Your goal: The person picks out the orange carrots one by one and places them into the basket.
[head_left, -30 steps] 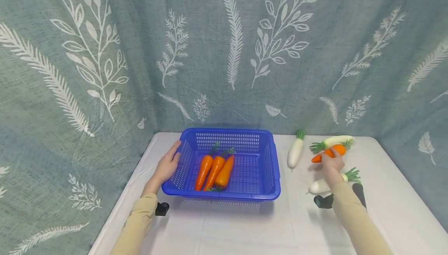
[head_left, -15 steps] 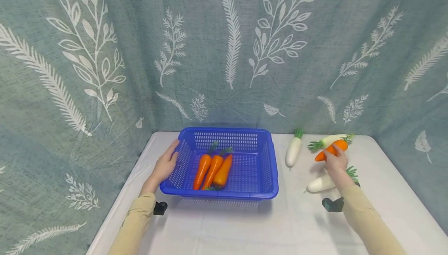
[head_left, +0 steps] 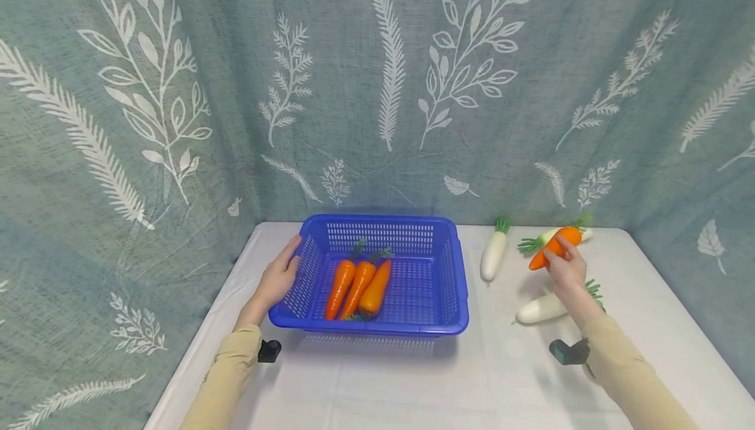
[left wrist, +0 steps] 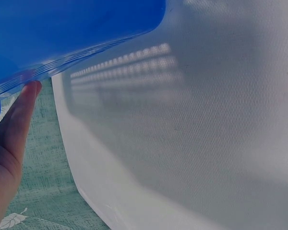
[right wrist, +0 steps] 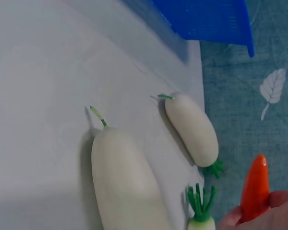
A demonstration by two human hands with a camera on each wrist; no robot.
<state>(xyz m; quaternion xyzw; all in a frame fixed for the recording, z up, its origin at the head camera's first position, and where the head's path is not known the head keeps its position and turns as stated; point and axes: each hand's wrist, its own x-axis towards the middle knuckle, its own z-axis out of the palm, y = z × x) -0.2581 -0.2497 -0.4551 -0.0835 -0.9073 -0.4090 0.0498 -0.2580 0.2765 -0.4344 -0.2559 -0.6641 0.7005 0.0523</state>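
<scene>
My right hand [head_left: 567, 271] pinches an orange carrot [head_left: 556, 246], raised over the right side of the table; its tip points down and to the left. In the right wrist view the carrot [right wrist: 257, 189] stands up between thumb and fingers. My left hand [head_left: 280, 279], fingers fairly straight, rests against the left rim of a blue plastic basket [head_left: 413, 328]. A fingertip [left wrist: 32, 88] meets the rim in the left wrist view; the other fingers are mostly hidden. Three carrots [head_left: 356, 289] lie side by side in the basket's left half.
Three white radishes lie on the white-covered table [head_left: 377, 390]: one upright-lying radish [head_left: 493, 256] beside the basket, a front radish [head_left: 539, 309] near my right forearm, and a back radish [head_left: 545, 236] partly behind the held carrot. A patterned green curtain [head_left: 354, 89] hangs behind.
My right hand has lifted the carrot off the table, up from beside the back radish, and its forearm has shifted right. The left hand stays at the basket.
</scene>
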